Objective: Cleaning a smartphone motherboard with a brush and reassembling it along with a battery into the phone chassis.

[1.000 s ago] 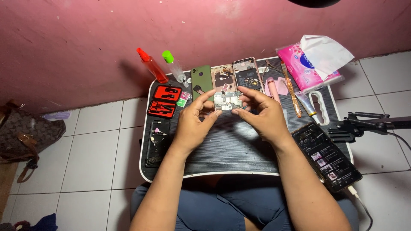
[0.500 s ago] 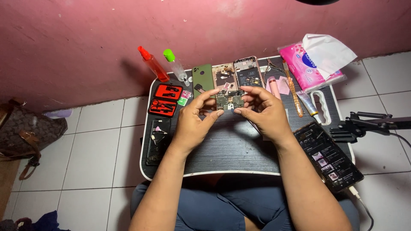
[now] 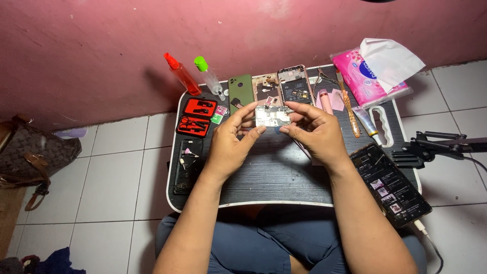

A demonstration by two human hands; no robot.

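L hand [image 3: 231, 144] + R hand [image 3: 314, 133] palms inward, fingertips pinching 1 circuit board [image 3: 272, 116] btwn them, above tray [image 3: 274, 177] | beyond grip: 3 phone shells [image 3: 266, 89], 2 bottles [image 3: 195, 75]

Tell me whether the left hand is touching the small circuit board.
Touching. The head view shows the left hand with its fingertips pinching the circuit board's left edge.

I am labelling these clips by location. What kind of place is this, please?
Probably a home corner used for phone repair: a lap table on a tiled floor, opened phones, a tool kit, and both hands holding a circuit board.
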